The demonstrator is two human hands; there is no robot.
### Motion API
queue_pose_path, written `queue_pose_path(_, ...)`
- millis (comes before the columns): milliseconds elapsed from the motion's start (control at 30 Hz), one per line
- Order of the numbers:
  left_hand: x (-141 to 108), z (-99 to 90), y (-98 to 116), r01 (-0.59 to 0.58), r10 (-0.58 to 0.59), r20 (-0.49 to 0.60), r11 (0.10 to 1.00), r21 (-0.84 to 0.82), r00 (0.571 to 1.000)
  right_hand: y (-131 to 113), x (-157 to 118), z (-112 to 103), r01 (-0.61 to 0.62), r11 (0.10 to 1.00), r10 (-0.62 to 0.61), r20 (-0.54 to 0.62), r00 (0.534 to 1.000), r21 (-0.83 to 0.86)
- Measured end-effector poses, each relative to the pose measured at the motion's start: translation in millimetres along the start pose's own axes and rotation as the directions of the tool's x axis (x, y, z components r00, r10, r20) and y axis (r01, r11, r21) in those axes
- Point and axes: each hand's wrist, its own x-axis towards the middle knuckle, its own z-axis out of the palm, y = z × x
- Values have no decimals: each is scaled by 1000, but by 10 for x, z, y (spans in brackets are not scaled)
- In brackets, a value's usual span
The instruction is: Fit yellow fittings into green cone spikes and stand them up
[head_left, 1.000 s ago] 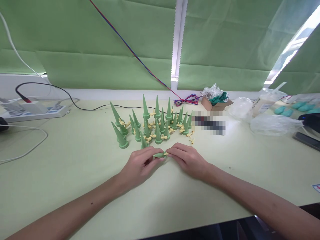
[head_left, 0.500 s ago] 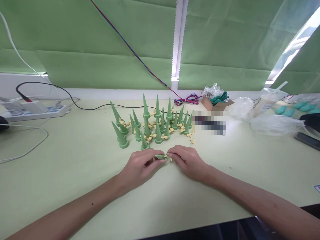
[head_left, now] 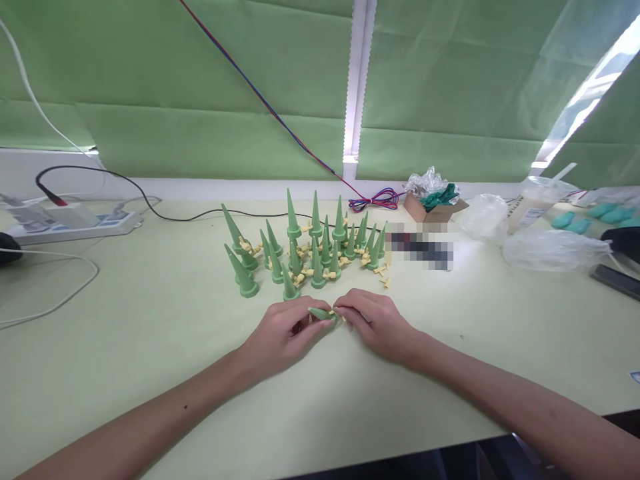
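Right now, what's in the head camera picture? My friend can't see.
The left hand holds a green cone tipped sideways; the right hand pinches a small yellow piece by its base. More green cones stand behind on the table.

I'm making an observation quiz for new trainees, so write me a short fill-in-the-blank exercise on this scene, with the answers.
1. The cone in the left hand is coloured ____.
2. The small piece at the right hand is coloured ____.
3. The cardboard box lies to the ____ of the standing cones.
4. A straw sticks out of a plastic ____.

Missing words: green; yellow; right; cup.
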Motion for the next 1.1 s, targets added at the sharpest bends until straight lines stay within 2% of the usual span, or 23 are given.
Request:
queue_pose_path(167,-19,14,-34,42,-43,-61,999,-10,997,17,-3,-6,-17,1000,17,49,999,-7)
queue_pose_path(400,-29,10,-43,47,-48,-54,999,-14,997,13,4,-28,-19,1000,20,89,996,-8)
queue_pose_path(700,3,18,-27,4,0,-86,999,42,996,21,7,-70,38,996,-28,124,992,-78)
queue_pose_path(867,5,10,-25,4,0,-118,999,37,993,27,6,-82,62,993,-50,125,991,-96)
queue_pose_path(1100,19,7,-6,27,-22,-110,999,45,994,43,6,-96,94,990,-81,119,990,-109)
